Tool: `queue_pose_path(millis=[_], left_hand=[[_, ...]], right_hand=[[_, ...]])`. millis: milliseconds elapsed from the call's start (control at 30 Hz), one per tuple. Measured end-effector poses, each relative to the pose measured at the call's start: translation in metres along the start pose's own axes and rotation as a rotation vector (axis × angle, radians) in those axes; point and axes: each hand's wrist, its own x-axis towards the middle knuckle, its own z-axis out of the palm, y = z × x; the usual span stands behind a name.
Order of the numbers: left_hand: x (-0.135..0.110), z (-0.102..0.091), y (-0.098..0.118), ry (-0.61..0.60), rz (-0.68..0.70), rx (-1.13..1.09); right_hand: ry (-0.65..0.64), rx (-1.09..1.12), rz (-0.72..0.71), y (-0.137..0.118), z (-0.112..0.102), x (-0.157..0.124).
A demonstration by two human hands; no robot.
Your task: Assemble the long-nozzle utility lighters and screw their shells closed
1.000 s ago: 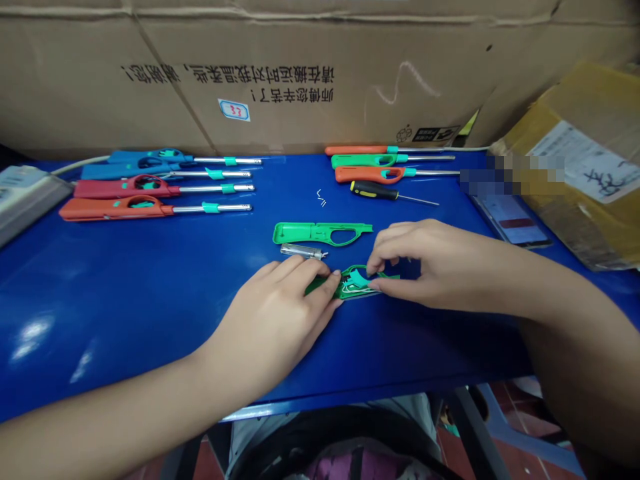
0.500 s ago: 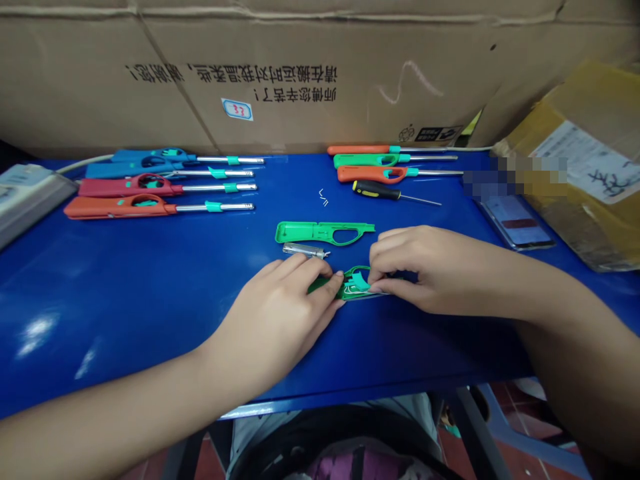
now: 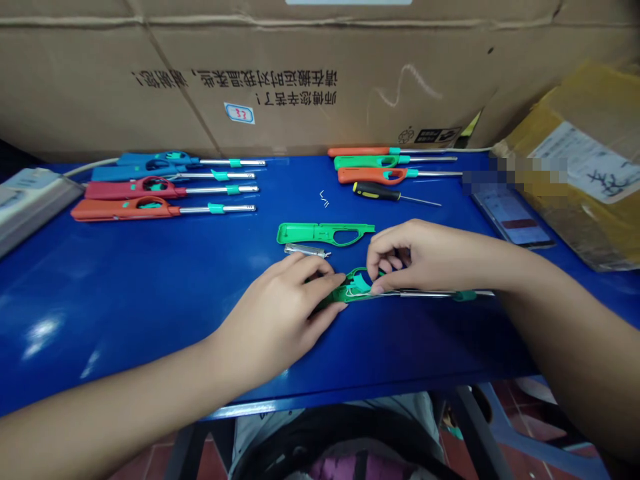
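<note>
My left hand (image 3: 285, 293) grips the back end of an opened green lighter half (image 3: 343, 294) lying on the blue table. A teal trigger (image 3: 359, 285) and a white wire sit inside the shell. My right hand (image 3: 400, 260) bends thumb and index finger together at the trigger's right edge; what is between the tips is hidden. From the shell a metal tube (image 3: 430, 293) with a teal sleeve runs right, under my right wrist. Just beyond my left hand lies a small silvery gas tank (image 3: 305, 251). Behind it rests the other green shell half (image 3: 320, 233), hollow side up.
Several long-necked lighters (image 3: 130, 190) lie at the back left, three more (image 3: 373, 175) at the back right beside a screwdriver (image 3: 375, 191). Tiny white pieces (image 3: 324, 199) are nearby. A phone (image 3: 515, 217), a taped parcel (image 3: 590, 160), a power strip (image 3: 37, 203) and a cardboard box (image 3: 280, 40) border the table.
My right hand has lifted and tilted slightly, its fingertips staying by the trigger. The metal tube now shows below it. My left hand keeps its grip on the shell.
</note>
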Motion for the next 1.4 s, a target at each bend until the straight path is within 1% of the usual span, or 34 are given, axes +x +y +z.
queue_pose_path(millis=[67,133,300,367,467,633,800,1033,1267,1400], left_hand=[[-0.001,0.001,-0.001,0.003,-0.021,-0.044],[-0.001,0.002,-0.002,0.006,-0.039,-0.08],[0.0,0.003,-0.001,0.012,-0.11,-0.149],[0.001,0.003,-0.001,0.009,-0.127,-0.174],[0.001,0.002,-0.001,0.001,-0.131,-0.205],[0.002,0.001,0.0,0.002,-0.125,-0.249],[0.004,0.0,0.001,0.004,-0.131,-0.282],[0.006,0.004,-0.003,0.062,-0.117,-0.286],[0.008,0.002,-0.001,0.057,-0.172,-0.345],[0.009,0.001,0.001,0.049,-0.185,-0.343]], right_hand=[[0.021,0.036,0.045,0.0,0.001,0.002],[0.039,0.053,0.056,-0.001,0.001,0.002],[0.026,-0.032,-0.016,-0.002,-0.003,-0.005],[0.025,-0.053,-0.015,-0.001,-0.006,-0.009],[0.012,-0.082,-0.008,-0.002,-0.008,-0.012],[-0.05,-0.137,-0.077,-0.005,-0.007,-0.011],[-0.025,-0.158,-0.12,-0.005,-0.005,-0.008],[-0.014,-0.179,-0.146,-0.01,-0.002,-0.005],[0.024,-0.248,-0.181,-0.014,0.002,-0.006],[0.008,-0.264,-0.195,-0.014,0.004,-0.005]])
